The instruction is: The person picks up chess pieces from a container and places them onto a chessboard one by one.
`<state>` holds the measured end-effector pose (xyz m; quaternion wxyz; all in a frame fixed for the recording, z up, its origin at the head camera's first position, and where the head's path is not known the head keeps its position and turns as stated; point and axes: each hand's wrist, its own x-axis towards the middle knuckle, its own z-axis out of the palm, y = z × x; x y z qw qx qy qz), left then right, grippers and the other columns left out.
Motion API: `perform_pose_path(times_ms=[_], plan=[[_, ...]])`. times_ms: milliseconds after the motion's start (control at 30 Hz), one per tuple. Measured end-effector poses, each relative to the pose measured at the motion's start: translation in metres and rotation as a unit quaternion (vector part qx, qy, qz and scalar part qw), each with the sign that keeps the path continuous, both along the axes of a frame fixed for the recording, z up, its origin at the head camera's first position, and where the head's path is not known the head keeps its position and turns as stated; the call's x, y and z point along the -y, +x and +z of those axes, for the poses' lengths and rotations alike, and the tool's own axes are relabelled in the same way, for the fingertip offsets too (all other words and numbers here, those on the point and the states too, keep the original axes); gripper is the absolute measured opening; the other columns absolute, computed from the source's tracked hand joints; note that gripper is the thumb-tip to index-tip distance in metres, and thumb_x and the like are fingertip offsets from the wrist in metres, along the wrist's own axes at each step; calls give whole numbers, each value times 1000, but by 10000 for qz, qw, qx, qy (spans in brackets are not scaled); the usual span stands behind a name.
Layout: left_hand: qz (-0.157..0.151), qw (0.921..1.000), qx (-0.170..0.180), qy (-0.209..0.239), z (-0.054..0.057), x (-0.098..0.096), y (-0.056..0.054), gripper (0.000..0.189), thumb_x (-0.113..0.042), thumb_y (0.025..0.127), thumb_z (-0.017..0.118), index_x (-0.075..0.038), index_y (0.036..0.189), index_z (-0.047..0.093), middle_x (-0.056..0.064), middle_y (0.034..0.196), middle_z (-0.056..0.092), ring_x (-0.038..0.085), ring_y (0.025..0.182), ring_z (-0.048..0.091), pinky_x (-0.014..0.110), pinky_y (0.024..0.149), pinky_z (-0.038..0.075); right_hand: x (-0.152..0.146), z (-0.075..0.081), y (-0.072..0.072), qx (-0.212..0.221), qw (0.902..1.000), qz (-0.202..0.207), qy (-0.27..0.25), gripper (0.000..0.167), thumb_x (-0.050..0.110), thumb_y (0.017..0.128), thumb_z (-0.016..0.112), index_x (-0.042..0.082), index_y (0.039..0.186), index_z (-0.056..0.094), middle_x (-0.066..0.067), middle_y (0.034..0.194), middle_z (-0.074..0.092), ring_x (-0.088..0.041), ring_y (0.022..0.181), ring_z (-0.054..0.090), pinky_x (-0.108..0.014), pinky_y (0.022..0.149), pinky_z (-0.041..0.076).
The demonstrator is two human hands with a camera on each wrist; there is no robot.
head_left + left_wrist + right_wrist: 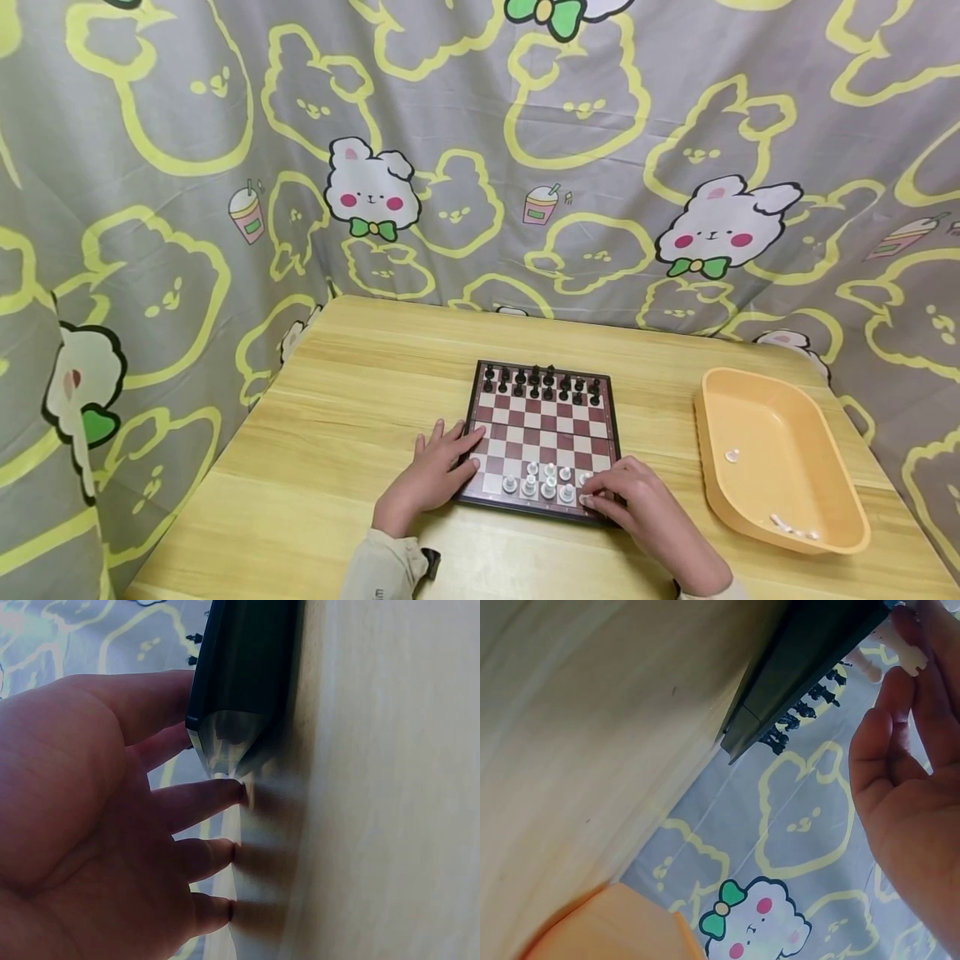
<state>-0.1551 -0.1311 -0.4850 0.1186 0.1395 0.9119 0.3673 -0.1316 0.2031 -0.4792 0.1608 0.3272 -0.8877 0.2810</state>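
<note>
A chessboard [525,433] with dark red and cream squares lies on the table. My left hand [431,475] steadies its left edge, thumb and index finger over the rim; in the left wrist view the other fingers [202,856] stretch down to the tabletop. At the near right corner, my right hand [637,496] pinches a small white chess piece [585,500], mostly covered by the fingertips. Several white pieces [548,488] stand upright in two rows on the near side, left of that hand. Black pieces [535,383] fill two rows on the far side.
To the right of the board sits an orange plastic tray [780,442] with several small white pieces [787,527] lying in it and another piece [732,456] farther back. A patterned grey curtain [465,167] hangs behind and left of the wooden table [360,375].
</note>
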Motion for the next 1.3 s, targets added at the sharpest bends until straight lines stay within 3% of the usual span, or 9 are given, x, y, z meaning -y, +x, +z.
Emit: perform_pose_path(times_ms=[200,667,800,967,1067,1133,1233,1300], plan=[[-3,10000,6,-2,1,0,0,50,-27,107,54,-12,155,50,28,162,33,55,153,9,73,119,-1,1,-2,-1,-55,9999,132,-20,25,4,75,89,22,90,78,20,83,67,-2,80,52,-23,64,48],[0,10000,39,18,2,1,1,50,-29,108,54,-13,155,50,28,163,32,54,153,8,73,119,-1,3,-1,2,349,9991,-167,199,21,10,78,89,21,94,80,20,87,68,-1,84,53,-26,68,51],[-31,10000,11,38,2,1,2,50,-28,107,54,-12,155,50,29,162,33,55,153,9,74,119,-1,-1,4,6,428,9978,-506,16,24,14,76,91,21,98,81,17,93,68,-2,88,56,-29,73,56],[-35,10000,5,43,2,0,3,50,-28,107,55,-12,155,50,29,162,33,55,153,9,74,118,-2,-25,10,4,-65,9941,-810,-723,30,8,72,91,21,96,79,13,95,72,-3,91,60,-19,83,53],[-29,10000,-2,48,2,-1,3,50,-28,107,55,-12,155,50,29,162,33,56,153,9,74,118,-2,-49,17,2,-408,9808,-1400,-1292,27,0,73,89,17,92,79,15,92,72,3,89,59,-7,84,45],[-30,10000,-15,42,2,-1,3,51,-28,107,55,-12,155,50,29,162,33,56,153,9,75,118,-1,-69,21,2,-431,9626,-2144,-1600,19,1,77,86,14,91,79,25,90,69,10,86,56,-3,79,41],[-32,10000,-38,31,2,0,3,50,-28,107,55,-12,155,50,30,162,33,56,153,10,75,118,-1,-99,24,4,-39,9272,-3310,-1752,8,12,89,79,10,97,79,39,86,59,19,79,50,-1,69,40],[-27,10000,-41,28,2,0,3,50,-28,107,55,-12,155,50,29,162,33,56,153,9,75,118,-1,-117,24,5,389,9080,-3863,-1573,17,22,97,72,7,105,77,36,85,61,23,75,46,-5,63,40]])
